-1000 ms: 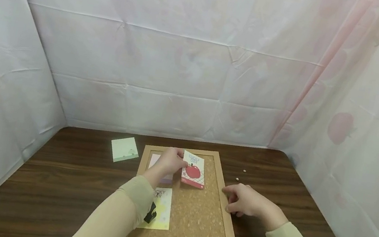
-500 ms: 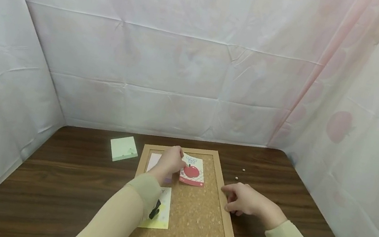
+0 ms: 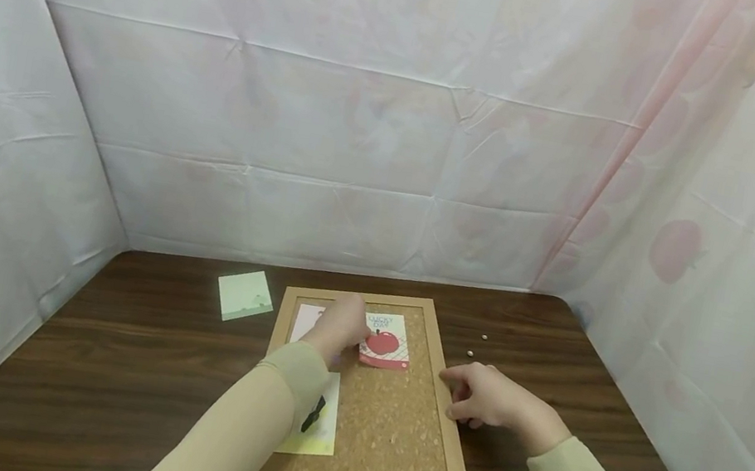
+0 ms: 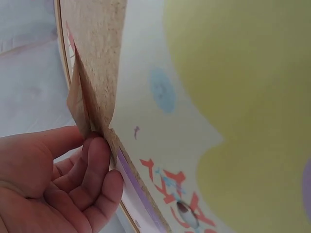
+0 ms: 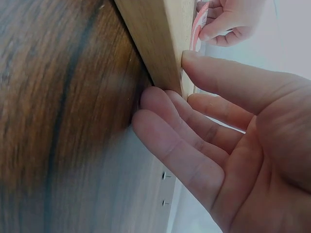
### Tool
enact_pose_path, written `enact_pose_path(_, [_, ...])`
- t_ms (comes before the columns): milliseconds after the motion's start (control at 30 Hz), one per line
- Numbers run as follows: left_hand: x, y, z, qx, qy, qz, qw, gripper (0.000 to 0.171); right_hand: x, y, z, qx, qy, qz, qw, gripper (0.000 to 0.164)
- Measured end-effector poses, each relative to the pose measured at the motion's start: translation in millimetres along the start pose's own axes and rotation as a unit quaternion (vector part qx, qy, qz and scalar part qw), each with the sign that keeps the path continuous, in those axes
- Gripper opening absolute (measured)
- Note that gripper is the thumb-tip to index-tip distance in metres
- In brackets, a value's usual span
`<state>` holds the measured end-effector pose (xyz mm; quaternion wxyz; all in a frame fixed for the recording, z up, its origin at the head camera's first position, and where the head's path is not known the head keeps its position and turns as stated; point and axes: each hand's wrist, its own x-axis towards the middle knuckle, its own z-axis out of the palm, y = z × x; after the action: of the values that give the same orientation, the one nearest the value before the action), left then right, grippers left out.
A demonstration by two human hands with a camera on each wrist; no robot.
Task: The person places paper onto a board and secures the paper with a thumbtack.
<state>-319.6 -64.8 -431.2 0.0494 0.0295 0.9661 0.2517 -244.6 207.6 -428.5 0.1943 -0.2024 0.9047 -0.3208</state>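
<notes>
My left hand [image 3: 342, 326] pinches the left edge of a card with a red apple [image 3: 383, 343], over the upper part of the cork board [image 3: 399, 433]. In the left wrist view this card [image 4: 80, 97] is seen edge-on, bent up off the cork between thumb and fingers. My right hand [image 3: 488, 398] grips the board's right wooden frame, thumb on top and fingers against its side, as the right wrist view shows. Under my left forearm lies a yellow-and-white card [image 3: 328, 420] with a shiny thumbtack [image 4: 188, 213] in it. A pale card with a purple edge [image 3: 306, 320] is partly hidden behind my left hand.
A pale green note pad [image 3: 245, 296] lies on the dark wooden table [image 3: 135, 361], left of the board. Two small thumbtacks, a nearer one [image 3: 470, 354] and a farther one [image 3: 484, 337], are on the table right of the board. White printed cloth [image 3: 336, 127] hangs around the table.
The apple card has come down from a tilted, raised pose to lie straighter and flatter on the cork, my left hand still pinching it. My right hand has stayed on the frame.
</notes>
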Motion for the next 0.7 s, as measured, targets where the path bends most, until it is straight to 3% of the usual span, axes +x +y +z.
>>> enact_pose_path(367, [-3.0, 4.8, 1.2, 0.076, 0.015, 0.004, 0.9970, 0.007, 0.8, -0.2, 1.7, -0.002, -0.001, -0.011, 1.000, 0.060])
enact_pose_path(700, [-8.4, 2.1, -7.6, 0.068, -0.019, 0.013, 0.9974, 0.015, 1.5, -1.0, 1.6, -0.007, 0.001, -0.009, 1.000, 0.059])
